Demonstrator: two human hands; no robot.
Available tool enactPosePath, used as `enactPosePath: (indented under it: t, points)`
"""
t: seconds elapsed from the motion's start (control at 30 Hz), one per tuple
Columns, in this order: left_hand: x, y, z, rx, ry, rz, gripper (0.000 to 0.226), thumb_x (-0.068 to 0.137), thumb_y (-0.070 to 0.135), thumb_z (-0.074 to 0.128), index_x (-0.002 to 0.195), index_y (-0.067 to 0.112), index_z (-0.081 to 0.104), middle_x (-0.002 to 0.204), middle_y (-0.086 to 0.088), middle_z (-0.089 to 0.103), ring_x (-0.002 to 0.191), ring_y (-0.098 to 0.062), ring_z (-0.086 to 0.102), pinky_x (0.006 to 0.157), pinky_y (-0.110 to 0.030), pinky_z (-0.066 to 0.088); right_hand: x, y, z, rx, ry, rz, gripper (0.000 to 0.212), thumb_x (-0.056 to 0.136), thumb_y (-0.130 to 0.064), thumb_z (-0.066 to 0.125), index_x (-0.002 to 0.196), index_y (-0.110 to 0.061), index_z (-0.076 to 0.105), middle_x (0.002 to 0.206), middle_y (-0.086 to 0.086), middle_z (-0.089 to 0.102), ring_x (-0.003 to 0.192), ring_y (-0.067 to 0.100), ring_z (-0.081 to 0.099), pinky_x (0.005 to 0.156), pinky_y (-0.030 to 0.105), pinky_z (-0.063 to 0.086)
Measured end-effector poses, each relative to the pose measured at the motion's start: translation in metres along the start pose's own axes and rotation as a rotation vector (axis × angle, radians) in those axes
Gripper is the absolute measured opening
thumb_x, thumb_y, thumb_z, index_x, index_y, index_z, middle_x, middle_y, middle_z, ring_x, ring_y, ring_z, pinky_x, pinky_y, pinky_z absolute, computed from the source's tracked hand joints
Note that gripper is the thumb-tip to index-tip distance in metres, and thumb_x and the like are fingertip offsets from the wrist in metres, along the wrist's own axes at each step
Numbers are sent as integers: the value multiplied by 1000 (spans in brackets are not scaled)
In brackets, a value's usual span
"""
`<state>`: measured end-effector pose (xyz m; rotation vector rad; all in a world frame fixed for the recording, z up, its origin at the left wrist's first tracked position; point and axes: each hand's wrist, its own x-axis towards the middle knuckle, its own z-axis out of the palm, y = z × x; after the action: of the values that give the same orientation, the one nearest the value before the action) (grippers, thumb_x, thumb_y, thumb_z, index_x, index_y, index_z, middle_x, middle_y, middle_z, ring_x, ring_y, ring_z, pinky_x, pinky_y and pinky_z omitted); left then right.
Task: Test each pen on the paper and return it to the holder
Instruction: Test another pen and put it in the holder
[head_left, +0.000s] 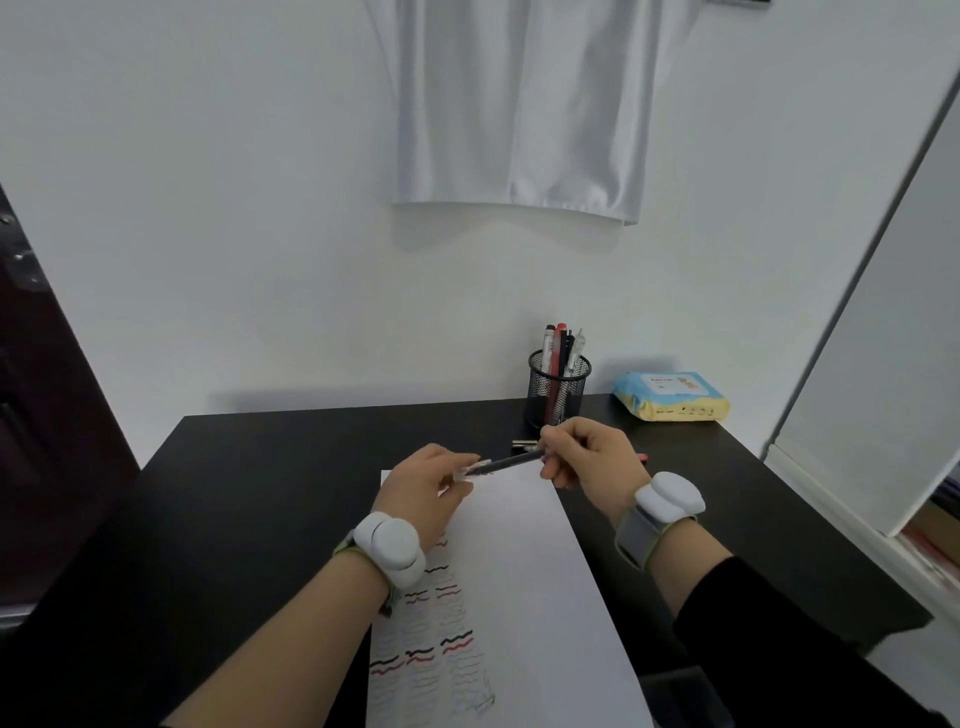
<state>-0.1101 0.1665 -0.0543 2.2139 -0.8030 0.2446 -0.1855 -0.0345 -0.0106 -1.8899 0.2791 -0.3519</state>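
Not much to actually read here. The only printing is on the pale blue and yellow wipes pack (671, 395) at the back right of the black desk (291, 467): a white label on top with a dark line of text and a small orange picture, plus a row of tiny marks along the yellow front edge, all too blurry to make out. The paper (524, 582) just carries wavy black and red scribble lines, no letters or numbers. Pens in the mesh holder (559, 387) show no legible branding.
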Motion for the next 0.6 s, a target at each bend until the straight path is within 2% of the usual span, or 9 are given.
enactPosePath:
  t: [0.17,0.3,0.4,0.6]
  points:
    - [-3,6,1,8,26,29,33,90,23,65,123,26,64,94,11,58,83,-6,55,78,-17,46,0,-7,11,274,201,159,28,94,-32,61,82,-8,65,62,8,66,50,15,52,52,26,45]
    - [-4,13,1,22,26,36,28,93,28,60,120,26,65,87,9,58,79,-8,54,75,-19,47,0,-8,21,522,232,265,24,91,-31,66,84,-8,62,59,7,59,46,13,46,44,24,39]
    - [-6,17,1,32,13,40,26,95,33,56,118,26,65,87,7,59,80,-10,55,77,-28,50,-4,-10,31,531,183,269,20,90,-27,68,83,-10,61,58,4,56,46,12,45,43,23,37]
    - [-9,22,1,78,5,43,28,96,36,53,120,27,62,93,7,62,84,-11,57,80,-32,50,-13,-12,49,448,95,336,23,94,-29,62,82,-9,61,54,3,53,44,13,42,44,23,34]
